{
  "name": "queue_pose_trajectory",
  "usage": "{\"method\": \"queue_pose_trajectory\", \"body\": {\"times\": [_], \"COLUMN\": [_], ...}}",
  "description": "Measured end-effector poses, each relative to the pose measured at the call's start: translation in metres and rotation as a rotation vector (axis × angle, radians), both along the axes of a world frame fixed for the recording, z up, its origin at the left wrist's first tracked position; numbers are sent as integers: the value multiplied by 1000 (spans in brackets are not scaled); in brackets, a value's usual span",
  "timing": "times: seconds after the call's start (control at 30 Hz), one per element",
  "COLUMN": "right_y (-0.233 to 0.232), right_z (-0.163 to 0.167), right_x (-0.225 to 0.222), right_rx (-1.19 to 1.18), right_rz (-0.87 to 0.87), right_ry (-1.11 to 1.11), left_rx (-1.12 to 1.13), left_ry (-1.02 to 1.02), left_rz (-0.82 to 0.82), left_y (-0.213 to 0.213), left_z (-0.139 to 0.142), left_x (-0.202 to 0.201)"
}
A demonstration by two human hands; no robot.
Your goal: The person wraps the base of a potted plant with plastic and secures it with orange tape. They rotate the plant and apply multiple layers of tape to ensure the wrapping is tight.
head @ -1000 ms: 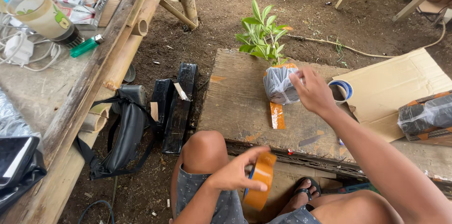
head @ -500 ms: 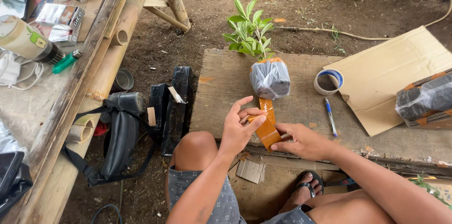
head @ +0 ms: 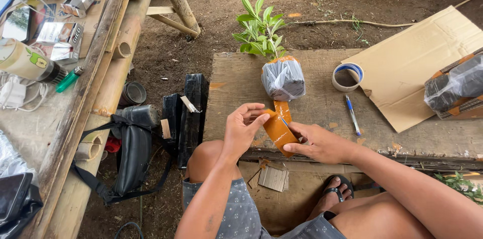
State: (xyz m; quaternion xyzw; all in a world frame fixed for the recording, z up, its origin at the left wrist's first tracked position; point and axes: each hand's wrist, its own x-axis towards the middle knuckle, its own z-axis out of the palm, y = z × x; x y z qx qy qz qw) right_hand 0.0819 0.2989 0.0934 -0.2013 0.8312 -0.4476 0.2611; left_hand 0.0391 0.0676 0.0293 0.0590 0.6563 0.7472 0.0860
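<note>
Two hands met over the near edge of the desk (head: 312,70), a weathered wooden board, both clamped on one roll of brown tape (head: 279,132). The right hand (head: 320,142) gripped the roll from the right side, thumb on top and fingers curled under it. The left hand (head: 242,127) came in from the left and pinched the free end of the tape between thumb and fingertips, so neither hand was open.

A strip of that tape (head: 283,110) ran straight away from the roll toward the far edge of the desk. Its long axis pointed from the person's lap to the plant; whether its far end touched the wrapping could not be told. The wrapped plant (head: 283,79) stood upright just beyond the hands, its root ball bundled in grey plastic with green leaves above. It lay directly ahead of both hands, between them in line, neither clearly nearer.

Toward the right side of the desk sat a second roll of tape (head: 347,76), pale with a blue core, and just nearer lay a blue pen (head: 352,115). A sheet of cardboard (head: 402,68) covered the right far corner, with a plastic-wrapped parcel (head: 455,88) at its right edge.

Off the desk's left edge, on the dirt, stood black boxes (head: 188,113) and a black bag (head: 132,153).
</note>
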Motion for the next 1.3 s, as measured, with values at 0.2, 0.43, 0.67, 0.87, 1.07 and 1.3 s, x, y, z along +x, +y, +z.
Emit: {"method": "queue_pose_trajectory", "body": {"times": [0.2, 0.43, 0.67, 0.87, 1.07, 1.3], "right_y": [1, -1, 6, 23, 34, 35], "right_z": [-15, -14, -37, -61, -68, -76], "right_x": [2, -6, -17, -18, -32, -43], "right_rx": [123, 294, 222, -243, -449, -505], "right_rz": [25, -35, -362, -494, -610, -654], "right_ry": [166, 287, -100, -290, -354, -365], "left_rx": [143, 119, -480, -541, -650, -744], "left_ry": [-41, 17, 97, 417, 468, 440], "left_rz": [47, 181, 269, 128, 76, -5], "left_y": [0, -6, -1, 53, 95, 104], "left_z": [-5, 4, 14, 10, 0, -2], "left_x": [-10, -25, -69, -130, -169, -189]}}
